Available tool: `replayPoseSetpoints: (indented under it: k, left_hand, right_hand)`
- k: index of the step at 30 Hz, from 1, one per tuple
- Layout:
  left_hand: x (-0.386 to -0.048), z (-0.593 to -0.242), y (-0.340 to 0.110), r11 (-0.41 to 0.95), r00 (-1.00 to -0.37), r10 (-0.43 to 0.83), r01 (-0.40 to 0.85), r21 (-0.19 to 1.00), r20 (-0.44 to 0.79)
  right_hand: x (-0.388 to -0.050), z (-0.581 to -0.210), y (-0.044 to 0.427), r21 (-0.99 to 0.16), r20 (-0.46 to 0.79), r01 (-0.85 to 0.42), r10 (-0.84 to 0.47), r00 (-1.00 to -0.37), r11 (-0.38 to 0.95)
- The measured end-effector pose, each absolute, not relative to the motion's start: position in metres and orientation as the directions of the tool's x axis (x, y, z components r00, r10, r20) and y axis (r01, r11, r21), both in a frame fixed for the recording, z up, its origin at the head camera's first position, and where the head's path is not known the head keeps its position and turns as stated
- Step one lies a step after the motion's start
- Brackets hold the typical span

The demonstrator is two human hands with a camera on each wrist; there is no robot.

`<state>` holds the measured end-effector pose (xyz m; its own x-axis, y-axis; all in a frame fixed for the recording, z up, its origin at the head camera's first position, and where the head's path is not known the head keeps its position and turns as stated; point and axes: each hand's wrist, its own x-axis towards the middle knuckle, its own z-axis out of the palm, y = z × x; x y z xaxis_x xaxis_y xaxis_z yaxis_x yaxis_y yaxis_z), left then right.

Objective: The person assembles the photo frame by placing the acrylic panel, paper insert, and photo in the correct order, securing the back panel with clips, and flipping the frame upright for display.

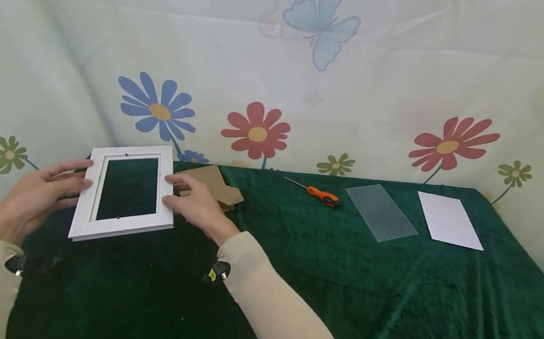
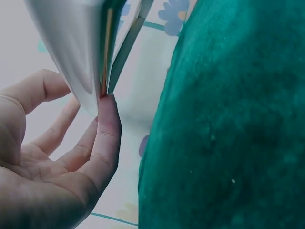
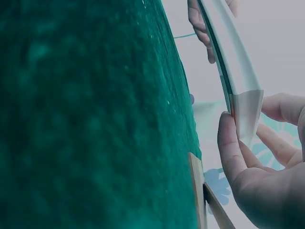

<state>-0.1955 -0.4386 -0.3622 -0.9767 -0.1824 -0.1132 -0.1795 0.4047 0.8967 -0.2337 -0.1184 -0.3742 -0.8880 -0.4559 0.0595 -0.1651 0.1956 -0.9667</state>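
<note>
Both hands hold a white picture frame (image 1: 120,224) above the left part of the table. Its rectangular opening shows the green cloth through it, and small dark tabs sit around the inner rim. The left hand (image 1: 40,198) grips the frame's left side, fingers spread; in the left wrist view that hand (image 2: 71,157) pinches the frame's edge (image 2: 71,52). On the opposite side, the right hand (image 1: 199,206) pinches the right edge between thumb and fingers. The right wrist view shows that hand (image 3: 262,162) at a corner of the frame (image 3: 238,62).
Behind the right hand lies a brown backing board (image 1: 206,176) with a folded flap. Farther right are an orange-handled screwdriver (image 1: 321,195), a clear sheet (image 1: 382,213) and a white card (image 1: 450,220). Green cloth (image 1: 337,300) covers the table; a flowered curtain (image 1: 386,93) hangs behind.
</note>
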Motion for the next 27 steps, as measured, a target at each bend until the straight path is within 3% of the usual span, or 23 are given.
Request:
replayPoseSetpoints:
  k: [19, 27]
  left_hand:
    - [-0.198, -0.346, -0.419, 0.409, -0.978, -0.189, -0.163, 0.898, -0.091]
    - [-0.198, -0.336, -0.407, 0.320, -0.983, -0.169, -0.126, 0.939, -0.075]
  right_hand:
    - [-0.239, -0.354, -0.106, -0.975, 0.113, -0.182, -0.412, -0.904, 0.131]
    - [-0.240, -0.342, -0.099, -0.971, 0.119, -0.182, -0.352, -0.929, 0.152]
